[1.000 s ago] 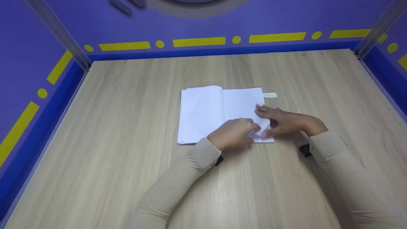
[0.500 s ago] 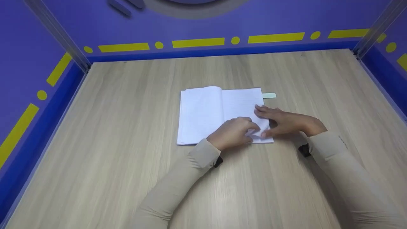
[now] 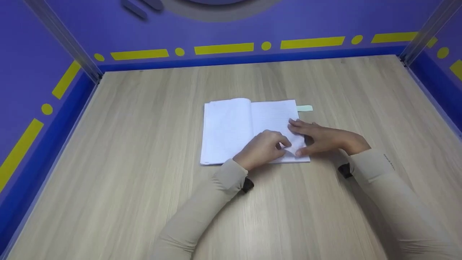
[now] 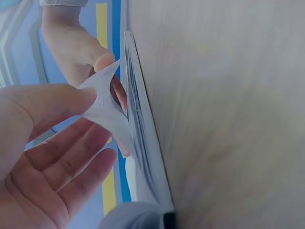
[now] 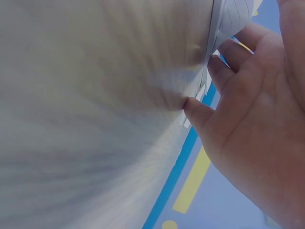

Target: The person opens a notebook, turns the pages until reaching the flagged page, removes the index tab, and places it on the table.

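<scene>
An open notebook (image 3: 227, 130) with lined white pages lies on the table; its left stack curves up near the spine. My left hand (image 3: 261, 148) reaches over its lower part and pinches a raised page (image 4: 107, 102) between thumb and forefinger. The other fingers of that hand hang below the page in the left wrist view. My right hand (image 3: 321, 139) is at the notebook's right edge, fingers stretched over the right page, thumb at the raised page's corner. In the right wrist view its fingers (image 5: 224, 71) extend along the notebook's edge.
A pale green tab (image 3: 305, 108) sticks out from the notebook's upper right edge. The wood-grain table (image 3: 144, 144) is bordered by blue panels (image 3: 223, 32) with yellow marks at the back and both sides.
My left hand has shifted slightly left and up, drawing the pinched page with it; a gap now shows between thumb and forefinger. The right hand has hardly moved.
</scene>
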### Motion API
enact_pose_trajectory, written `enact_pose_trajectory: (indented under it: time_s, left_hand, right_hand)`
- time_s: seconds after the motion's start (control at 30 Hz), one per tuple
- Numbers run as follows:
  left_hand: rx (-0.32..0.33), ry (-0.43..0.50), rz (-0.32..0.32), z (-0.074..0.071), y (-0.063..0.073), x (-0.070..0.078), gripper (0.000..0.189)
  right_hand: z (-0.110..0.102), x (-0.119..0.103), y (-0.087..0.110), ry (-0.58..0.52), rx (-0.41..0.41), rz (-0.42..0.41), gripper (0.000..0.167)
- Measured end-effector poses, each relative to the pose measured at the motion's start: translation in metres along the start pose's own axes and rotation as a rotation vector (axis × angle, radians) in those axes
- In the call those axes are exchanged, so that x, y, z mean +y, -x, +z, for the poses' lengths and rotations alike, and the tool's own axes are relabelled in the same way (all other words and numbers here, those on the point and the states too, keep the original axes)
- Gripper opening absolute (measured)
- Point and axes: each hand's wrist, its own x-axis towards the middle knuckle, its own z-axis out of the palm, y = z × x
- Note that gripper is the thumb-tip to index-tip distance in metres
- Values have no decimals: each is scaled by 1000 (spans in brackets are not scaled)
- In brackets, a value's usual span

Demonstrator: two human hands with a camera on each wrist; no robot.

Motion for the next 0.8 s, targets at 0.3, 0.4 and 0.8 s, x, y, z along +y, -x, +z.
enact_pose_trajectory:
  time_s: [0.3,0.4,0.8]
  left_hand:
    - [54,128,-41,-1,1,-7,22]
    - [86,181,-48,-4,2,-9,23]
    - [178,313,-37,-16,7,-16,28]
  right_hand:
    - [3,-1,-1,-20,30,-19,104]
    - [4,-2,-1,-29,53,-63,108]
    - [0,-4,0,-79,169,-6,129]
